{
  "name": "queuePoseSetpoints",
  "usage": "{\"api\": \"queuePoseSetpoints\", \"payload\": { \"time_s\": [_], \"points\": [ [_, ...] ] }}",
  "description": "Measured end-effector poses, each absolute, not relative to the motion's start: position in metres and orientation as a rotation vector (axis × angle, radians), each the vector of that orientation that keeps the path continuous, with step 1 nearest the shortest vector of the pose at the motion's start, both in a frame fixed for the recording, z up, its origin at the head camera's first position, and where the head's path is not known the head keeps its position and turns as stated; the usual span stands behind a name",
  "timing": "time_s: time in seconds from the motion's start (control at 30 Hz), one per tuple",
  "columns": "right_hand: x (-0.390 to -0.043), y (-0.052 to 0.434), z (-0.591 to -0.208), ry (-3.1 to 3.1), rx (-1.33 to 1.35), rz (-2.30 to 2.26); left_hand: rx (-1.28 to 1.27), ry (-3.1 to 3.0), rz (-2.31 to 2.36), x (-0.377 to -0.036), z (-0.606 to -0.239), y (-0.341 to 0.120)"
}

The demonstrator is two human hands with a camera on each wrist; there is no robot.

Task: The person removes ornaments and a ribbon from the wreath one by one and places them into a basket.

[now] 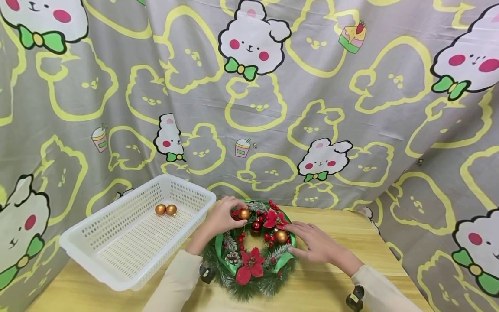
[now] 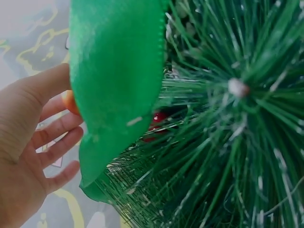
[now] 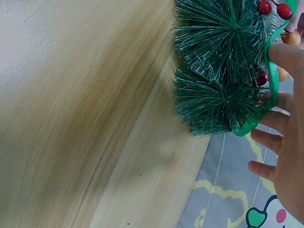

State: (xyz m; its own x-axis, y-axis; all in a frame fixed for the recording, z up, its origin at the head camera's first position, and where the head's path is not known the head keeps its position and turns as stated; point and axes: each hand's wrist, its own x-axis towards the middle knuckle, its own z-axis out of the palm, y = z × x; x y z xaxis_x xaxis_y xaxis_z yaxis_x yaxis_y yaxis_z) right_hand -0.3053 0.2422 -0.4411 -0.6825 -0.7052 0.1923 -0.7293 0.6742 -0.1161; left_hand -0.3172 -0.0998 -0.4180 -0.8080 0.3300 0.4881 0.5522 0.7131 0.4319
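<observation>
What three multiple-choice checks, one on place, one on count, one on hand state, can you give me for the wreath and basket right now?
1. Where is the white basket?
A. Left of the wreath
B. Right of the wreath
C. On top of the wreath

2. How many gold balls lie in the basket?
A. None
B. Two
C. Five

3. What is the left hand doing?
A. Resting flat inside the basket
B. Hanging off the table's edge
C. Gripping a gold ball on the wreath

Answers: 1 A, the basket stands on the table to the wreath's left. 2 B, two balls lie side by side near its far wall. 3 C, its fingers curl round that ball; the right hand rests with straight fingers on the wreath's right side.
</observation>
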Motion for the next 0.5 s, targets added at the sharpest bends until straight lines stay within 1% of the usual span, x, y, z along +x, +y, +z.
{"api": "queuePoseSetpoints", "payload": {
  "time_s": [0.37, 0.5],
  "points": [
    [-0.305, 0.242, -0.440, -2.760, 1.190, 0.275, -0.724, -2.598, -0.757, -0.321, -0.415, -0.092],
    [-0.305, 0.242, -0.440, -2.756, 1.187, 0.278, -0.706, -2.550, -0.752, -0.325, -0.405, -0.091]
  ]
}}
